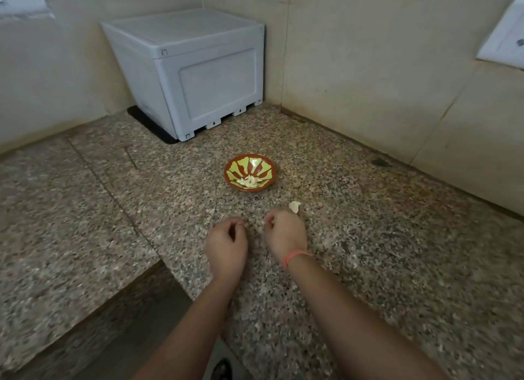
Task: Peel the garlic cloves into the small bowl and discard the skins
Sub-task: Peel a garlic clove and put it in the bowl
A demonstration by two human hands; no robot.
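Countertop: the brown-and-grey speckled stone worktop (368,238) looks like polished granite, smooth with a dull sheen.
Bowl: the small round red-and-green patterned bowl (265,167) is glossy; ceramic or plastic cannot be told.
Cloves: the pale peeled garlic cloves (249,182) look smooth and waxy.
Skin: the whitish garlic piece (295,206) on the stone looks dry and papery.
Box: the light grey square moulded box (198,76) looks like hard plastic, smooth and matt.
Pad: the flat black pad (147,124) under it is matt, rubber-like.
Walls: the beige wall tiles (368,67) are smooth, faintly satin.
Wristband: the thin orange band (295,256) looks like matt cord.
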